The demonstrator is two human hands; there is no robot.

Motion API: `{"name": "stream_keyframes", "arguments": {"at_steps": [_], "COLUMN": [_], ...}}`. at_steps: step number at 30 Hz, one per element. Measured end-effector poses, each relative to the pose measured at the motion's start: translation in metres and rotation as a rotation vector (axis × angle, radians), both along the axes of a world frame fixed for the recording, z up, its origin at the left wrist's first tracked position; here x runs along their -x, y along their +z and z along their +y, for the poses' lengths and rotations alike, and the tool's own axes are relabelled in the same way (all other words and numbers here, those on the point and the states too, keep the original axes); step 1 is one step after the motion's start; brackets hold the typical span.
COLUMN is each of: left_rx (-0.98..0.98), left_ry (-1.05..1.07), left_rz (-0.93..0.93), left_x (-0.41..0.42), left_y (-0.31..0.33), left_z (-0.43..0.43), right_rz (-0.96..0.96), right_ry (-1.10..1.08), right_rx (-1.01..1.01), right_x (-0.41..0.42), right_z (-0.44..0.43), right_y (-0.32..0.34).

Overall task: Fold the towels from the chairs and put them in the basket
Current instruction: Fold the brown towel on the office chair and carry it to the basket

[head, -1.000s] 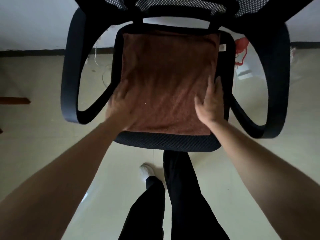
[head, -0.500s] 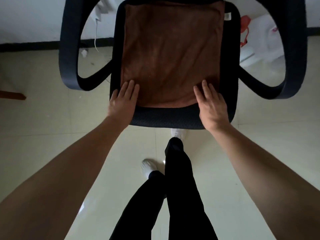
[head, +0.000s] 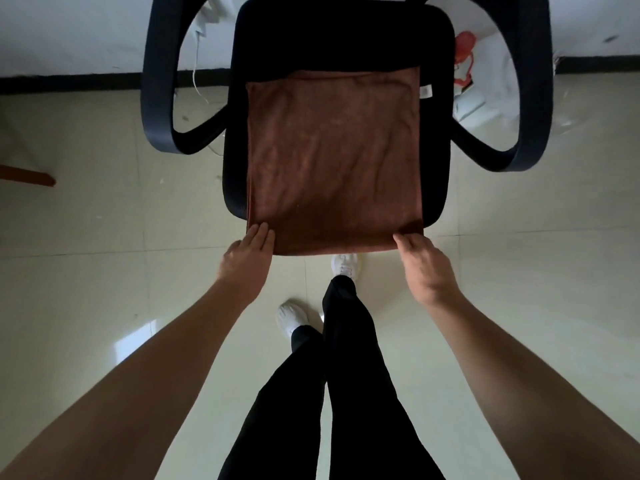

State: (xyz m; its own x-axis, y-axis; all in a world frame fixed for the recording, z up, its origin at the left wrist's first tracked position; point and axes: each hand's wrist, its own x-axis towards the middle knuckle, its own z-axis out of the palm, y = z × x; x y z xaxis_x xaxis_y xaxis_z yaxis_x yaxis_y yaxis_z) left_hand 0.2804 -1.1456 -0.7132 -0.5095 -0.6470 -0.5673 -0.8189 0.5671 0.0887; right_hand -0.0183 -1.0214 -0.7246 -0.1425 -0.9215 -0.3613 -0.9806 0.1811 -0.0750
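Head view. One brown towel (head: 334, 161) is lying flat on the black chair seat (head: 341, 36), its near edge overhanging the front. Left hand (head: 247, 263) and right hand (head: 424, 266) are each pinching a near corner, grip closed on cloth.

Risk: the towel is likely sliding off to the floor (head: 86, 202) if either pinch slackens.

Count: one towel, one chair, two hands; basket none visible.

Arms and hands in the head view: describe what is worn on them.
Both forearms are bare up to the frame's edge: no sleeves show. The left hand and the right hand wear no gloves, and no rings, watch or bracelets are visible on the fingers or wrists. Nails are too small to judge.
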Motion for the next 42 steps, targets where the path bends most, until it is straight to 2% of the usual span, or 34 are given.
{"name": "stream_keyframes", "arguments": {"at_steps": [3,6,10,13,15,19,22,27,34,36,39,42], "left_rx": [0.002,0.089,0.092,0.043,-0.013,-0.072,-0.096,-0.037,0.047,0.196,0.396,0.342], "left_ry": [-0.055,0.051,0.300,0.593,0.791,1.079,1.174,1.206,1.174,0.977,0.529,0.125], "left_rz": [-0.088,0.078,0.183,0.269,0.396,0.600,0.631,0.661,0.581,0.496,0.443,0.364], "left_x": [-0.004,0.002,0.019,0.034,0.043,0.058,0.067,0.081,0.093,0.095,0.100,0.112], "left_y": [0.000,0.008,0.031,0.040,0.038,0.023,0.012,-0.013,-0.031,-0.027,-0.026,-0.035], "left_z": [0.001,-0.021,-0.065,-0.110,-0.143,-0.202,-0.233,-0.269,-0.284,-0.269,-0.226,-0.187], "right_rz": [-0.048,-0.045,-0.155,-0.355,-0.500,-0.540,-0.598,-0.622,-0.521,-0.468,-0.337,-0.287], "right_ry": [-0.001,0.012,-0.137,-0.448,-0.576,-0.632,-0.720,-0.753,-0.755,-0.814,-0.895,-0.895], "right_rx": [0.004,0.105,0.255,0.168,0.137,0.167,0.199,0.233,0.257,0.287,0.248,0.107], "right_x": [0.005,0.018,0.035,0.051,0.067,0.095,0.107,0.124,0.128,0.120,0.101,0.087], "right_z": [0.004,-0.019,-0.069,-0.123,-0.160,-0.214,-0.243,-0.280,-0.299,-0.288,-0.263,-0.242], "right_y": [0.005,0.014,0.038,0.049,0.049,0.032,0.016,-0.013,-0.035,-0.033,-0.026,-0.020]}}
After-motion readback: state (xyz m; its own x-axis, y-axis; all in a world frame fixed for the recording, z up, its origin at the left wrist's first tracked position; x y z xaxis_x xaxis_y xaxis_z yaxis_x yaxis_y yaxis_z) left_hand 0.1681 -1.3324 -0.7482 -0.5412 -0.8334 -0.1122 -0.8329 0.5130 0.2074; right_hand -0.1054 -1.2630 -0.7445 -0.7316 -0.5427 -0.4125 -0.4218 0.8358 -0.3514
